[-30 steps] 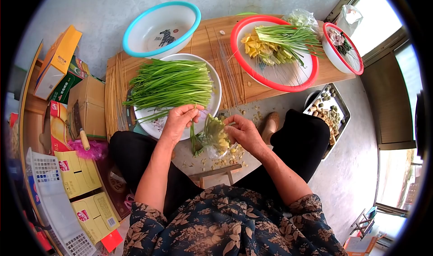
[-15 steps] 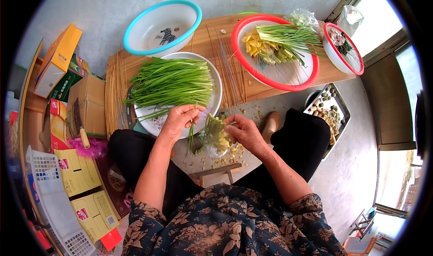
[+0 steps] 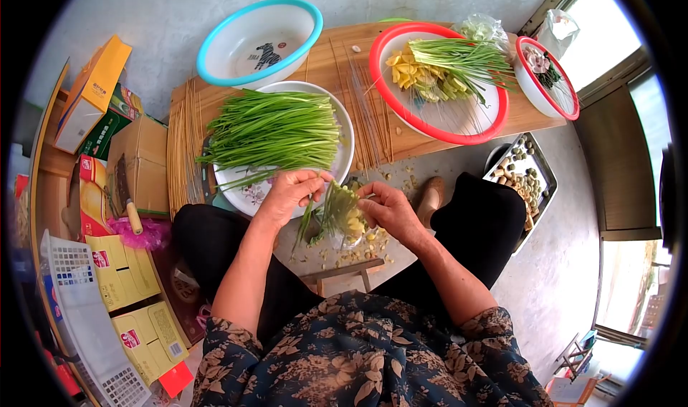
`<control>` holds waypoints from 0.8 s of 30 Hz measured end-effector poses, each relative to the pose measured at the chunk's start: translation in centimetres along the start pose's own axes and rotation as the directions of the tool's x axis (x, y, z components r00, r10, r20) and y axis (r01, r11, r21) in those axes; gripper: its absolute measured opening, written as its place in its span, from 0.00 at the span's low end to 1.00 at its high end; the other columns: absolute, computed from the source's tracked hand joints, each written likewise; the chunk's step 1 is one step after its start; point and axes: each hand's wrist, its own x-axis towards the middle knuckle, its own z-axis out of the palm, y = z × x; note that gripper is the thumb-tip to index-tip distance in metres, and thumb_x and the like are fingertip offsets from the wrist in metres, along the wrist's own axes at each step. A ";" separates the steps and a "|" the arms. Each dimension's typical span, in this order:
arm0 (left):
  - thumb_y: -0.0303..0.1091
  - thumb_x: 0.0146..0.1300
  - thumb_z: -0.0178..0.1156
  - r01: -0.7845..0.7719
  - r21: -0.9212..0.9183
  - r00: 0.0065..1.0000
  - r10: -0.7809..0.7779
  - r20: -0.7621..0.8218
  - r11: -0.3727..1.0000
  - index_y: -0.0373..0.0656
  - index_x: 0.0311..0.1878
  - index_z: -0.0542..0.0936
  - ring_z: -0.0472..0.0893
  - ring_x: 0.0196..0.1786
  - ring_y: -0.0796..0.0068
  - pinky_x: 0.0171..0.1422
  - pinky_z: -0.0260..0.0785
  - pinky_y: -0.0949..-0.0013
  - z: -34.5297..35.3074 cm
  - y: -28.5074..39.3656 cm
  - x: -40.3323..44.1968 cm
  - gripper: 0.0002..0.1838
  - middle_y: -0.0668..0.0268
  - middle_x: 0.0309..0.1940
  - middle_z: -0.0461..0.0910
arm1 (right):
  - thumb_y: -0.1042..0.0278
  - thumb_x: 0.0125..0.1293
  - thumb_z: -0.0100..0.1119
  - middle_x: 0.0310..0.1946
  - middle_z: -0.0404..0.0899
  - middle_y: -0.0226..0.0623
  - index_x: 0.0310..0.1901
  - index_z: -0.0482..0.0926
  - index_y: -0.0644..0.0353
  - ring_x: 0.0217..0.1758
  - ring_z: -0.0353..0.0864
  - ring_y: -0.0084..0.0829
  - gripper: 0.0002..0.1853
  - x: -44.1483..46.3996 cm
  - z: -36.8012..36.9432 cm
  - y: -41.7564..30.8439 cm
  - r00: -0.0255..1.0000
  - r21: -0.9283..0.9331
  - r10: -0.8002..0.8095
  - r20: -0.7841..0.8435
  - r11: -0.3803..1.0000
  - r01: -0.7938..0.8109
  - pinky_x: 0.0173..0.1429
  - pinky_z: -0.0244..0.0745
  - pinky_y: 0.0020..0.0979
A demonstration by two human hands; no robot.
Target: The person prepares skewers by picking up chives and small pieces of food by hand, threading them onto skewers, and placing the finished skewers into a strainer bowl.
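Note:
My left hand (image 3: 288,198) is closed in a pinch on a few green chives (image 3: 303,226), whose ends hang below the fingers. With fingertips pressed together, my right hand (image 3: 390,210) grips the edge of a flat, fan-shaped bunch of chives (image 3: 340,210); whether a skewer runs through it I cannot tell. The two hands are a short way apart, the bunch between them. Just beyond my left hand, a large heap of chives (image 3: 276,131) lies on a white plate (image 3: 347,145).
Thin wooden skewers (image 3: 185,142) lie on the wooden table (image 3: 326,63). Behind stand a blue-rimmed basin (image 3: 215,56) and a red-rimmed basin (image 3: 473,131) of potato slices and greens. A metal tray (image 3: 548,185) is at right; a knife (image 3: 132,210) and boxes (image 3: 122,271) at left.
My left hand has moved slightly right, its fingertips nearer the fan-shaped bunch. My right hand stays almost where it was.

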 end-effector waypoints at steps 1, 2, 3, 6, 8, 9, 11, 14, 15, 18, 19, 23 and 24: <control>0.31 0.66 0.58 0.003 0.014 1.000 -0.003 0.017 1.000 0.34 0.47 0.81 0.73 0.28 0.87 0.26 0.57 0.83 0.2 -0.2 0.0 0.12 0.72 0.27 0.77 | 0.72 0.67 0.55 0.18 0.72 0.27 0.43 0.73 0.65 0.20 0.69 0.16 0.06 0.1 0.0 0.2 1.000 0.008 -0.006 0.006 1.000 0.006 0.25 0.61 0.21; 0.31 0.66 0.58 0.004 0.014 1.000 -0.004 0.017 1.000 0.34 0.47 0.81 0.73 0.28 0.87 0.26 0.57 0.83 0.1 -0.2 0.0 0.12 0.72 0.27 0.77 | 0.72 0.67 0.55 0.18 0.72 0.27 0.43 0.73 0.65 0.20 0.69 0.16 0.06 0.2 0.0 0.2 1.000 0.008 -0.005 0.007 1.000 0.005 0.25 0.61 0.21; 0.31 0.65 0.58 0.010 0.003 1.000 -0.010 0.026 1.000 0.34 0.47 0.81 0.73 0.28 0.87 0.26 0.57 0.83 0.0 -0.1 0.1 0.12 0.71 0.30 0.78 | 0.72 0.67 0.55 0.18 0.72 0.27 0.43 0.73 0.65 0.21 0.69 0.16 0.06 0.2 0.1 0.2 1.000 0.019 -0.002 0.005 1.000 0.002 0.25 0.61 0.21; 0.30 0.65 0.59 -0.037 0.094 0.999 0.033 0.039 0.995 0.35 0.48 0.81 0.74 0.31 0.87 0.30 0.61 0.83 -0.2 -0.3 0.3 0.12 0.70 0.36 0.81 | 0.72 0.67 0.55 0.18 0.72 0.27 0.43 0.74 0.64 0.21 0.69 0.16 0.06 0.2 0.0 0.1 1.000 0.023 0.004 0.000 1.000 -0.004 0.25 0.60 0.21; 0.30 0.65 0.59 -0.091 0.198 0.995 0.084 0.044 0.976 0.35 0.48 0.81 0.76 0.34 0.86 0.34 0.65 0.82 -0.3 -0.3 0.3 0.12 0.70 0.39 0.82 | 0.71 0.67 0.55 0.18 0.72 0.27 0.42 0.74 0.64 0.21 0.69 0.16 0.06 0.1 0.1 -0.4 1.000 0.015 0.005 0.001 1.000 -0.005 0.25 0.60 0.20; 0.30 0.64 0.59 -0.159 0.224 0.987 0.147 0.069 0.961 0.36 0.49 0.81 0.76 0.37 0.84 0.40 0.66 0.80 0.0 -0.3 0.3 0.12 0.68 0.43 0.81 | 0.71 0.68 0.54 0.19 0.71 0.25 0.42 0.75 0.64 0.21 0.67 0.15 0.06 -0.1 0.1 -0.8 1.000 0.002 0.026 0.001 1.000 -0.026 0.25 0.57 0.19; 0.29 0.64 0.59 -0.228 0.245 0.973 0.212 0.089 0.942 0.37 0.49 0.81 0.76 0.40 0.81 0.47 0.68 0.77 0.4 -0.3 0.3 0.12 0.65 0.46 0.80 | 0.72 0.68 0.53 0.20 0.70 0.24 0.42 0.75 0.63 0.21 0.65 0.14 0.06 -0.2 -0.1 -1.1 0.999 -0.017 0.048 0.006 0.999 -0.048 0.24 0.55 0.18; 0.28 0.63 0.60 -0.209 0.165 0.974 0.190 0.124 0.964 0.39 0.51 0.81 0.77 0.46 0.80 0.56 0.67 0.74 1.0 0.1 0.1 0.13 0.67 0.46 0.80 | 0.71 0.69 0.53 0.20 0.69 0.23 0.42 0.76 0.62 0.20 0.64 0.13 0.06 -0.2 -0.4 -1.2 0.997 0.006 0.068 0.020 0.998 -0.068 0.23 0.53 0.17; 0.27 0.63 0.61 -0.118 0.082 0.982 0.104 0.160 0.990 0.39 0.51 0.81 0.77 0.48 0.80 0.57 0.67 0.74 1.2 0.2 0.0 0.13 0.67 0.46 0.80 | 0.71 0.69 0.53 0.19 0.69 0.23 0.43 0.76 0.62 0.20 0.63 0.12 0.06 -0.2 -0.4 -1.4 0.997 0.021 0.079 0.026 0.997 -0.079 0.23 0.53 0.17; 0.24 0.61 0.62 -0.026 0.014 0.980 0.023 0.197 1.000 0.38 0.51 0.80 0.78 0.47 0.81 0.55 0.68 0.75 1.4 -0.6 0.4 0.14 0.68 0.44 0.81 | 0.71 0.69 0.53 0.19 0.70 0.23 0.45 0.76 0.61 0.19 0.62 0.12 0.07 -0.3 -0.5 -1.4 0.994 0.027 0.099 0.049 0.995 -0.100 0.23 0.53 0.17; 0.25 0.61 0.62 -0.016 0.025 0.980 0.011 0.197 1.000 0.37 0.50 0.80 0.78 0.46 0.81 0.55 0.69 0.76 1.4 -0.8 0.5 0.13 0.68 0.43 0.81 | 0.70 0.69 0.53 0.20 0.71 0.23 0.45 0.76 0.61 0.19 0.62 0.12 0.07 -0.4 -0.5 -1.4 0.992 0.027 0.107 0.061 0.994 -0.109 0.23 0.53 0.17; 0.25 0.60 0.64 -0.044 -0.047 0.987 0.050 0.150 0.998 0.36 0.47 0.81 0.79 0.44 0.80 0.55 0.69 0.76 1.0 -1.7 0.9 0.12 0.68 0.41 0.82 | 0.68 0.67 0.56 0.21 0.74 0.26 0.42 0.76 0.63 0.23 0.69 0.14 0.07 -0.4 -0.3 -1.6 0.995 -0.006 0.103 -0.006 0.995 -0.103 0.27 0.60 0.18; 0.25 0.60 0.64 -0.044 -0.047 0.988 0.051 0.146 0.998 0.36 0.47 0.81 0.79 0.44 0.80 0.55 0.69 0.76 0.9 -1.8 0.9 0.12 0.68 0.41 0.82 | 0.69 0.66 0.57 0.22 0.75 0.27 0.41 0.76 0.63 0.25 0.70 0.15 0.07 -0.1 -0.3 -1.0 0.997 -0.029 0.059 -0.044 0.998 -0.060 0.29 0.63 0.19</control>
